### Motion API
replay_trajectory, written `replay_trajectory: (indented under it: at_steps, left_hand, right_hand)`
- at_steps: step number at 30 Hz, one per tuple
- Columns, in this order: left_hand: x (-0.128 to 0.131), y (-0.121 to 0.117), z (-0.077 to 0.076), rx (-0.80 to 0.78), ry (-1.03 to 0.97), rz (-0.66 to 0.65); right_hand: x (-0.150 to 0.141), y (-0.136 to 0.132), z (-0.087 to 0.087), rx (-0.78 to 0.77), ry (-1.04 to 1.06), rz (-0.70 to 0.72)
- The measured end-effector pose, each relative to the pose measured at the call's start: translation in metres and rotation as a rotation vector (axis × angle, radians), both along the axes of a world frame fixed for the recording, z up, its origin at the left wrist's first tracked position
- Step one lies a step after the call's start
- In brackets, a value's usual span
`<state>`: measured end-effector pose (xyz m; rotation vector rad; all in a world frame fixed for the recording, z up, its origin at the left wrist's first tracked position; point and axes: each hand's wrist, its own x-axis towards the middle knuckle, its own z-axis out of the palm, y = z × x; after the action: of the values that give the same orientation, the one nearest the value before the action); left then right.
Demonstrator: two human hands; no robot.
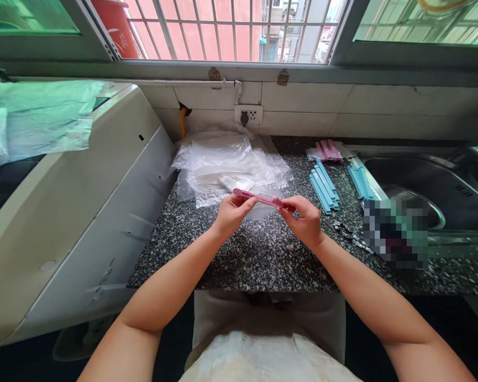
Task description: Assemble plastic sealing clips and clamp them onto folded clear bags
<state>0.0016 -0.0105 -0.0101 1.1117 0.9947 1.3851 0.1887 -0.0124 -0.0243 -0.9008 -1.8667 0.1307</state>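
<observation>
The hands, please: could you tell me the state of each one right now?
Left hand: closed, holding the pink strip near one end.
Right hand: closed, holding its other end.

Got a slim, straight pink strip (263, 199), shiny and plastic-looking, pinched near both ends. It's up over the counter (263, 265), behind the front edge, slanting slightly with the right end lower in view.

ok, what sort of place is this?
Likely a home kitchen: there's a metal sink set beside a speckled stone counter, with a wall socket on the tiled backsplash under a barred window.
</observation>
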Motion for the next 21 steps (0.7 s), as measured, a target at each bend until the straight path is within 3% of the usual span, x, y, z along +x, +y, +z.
replay_trajectory:
  at_steps: [21]
  left_hand:
    - [0.0012,-0.0035,0.0025,0.033,-0.008,0.032]
  right_hand:
    - [0.0006,0.0023,-0.0015,-0.101,0.031,0.106]
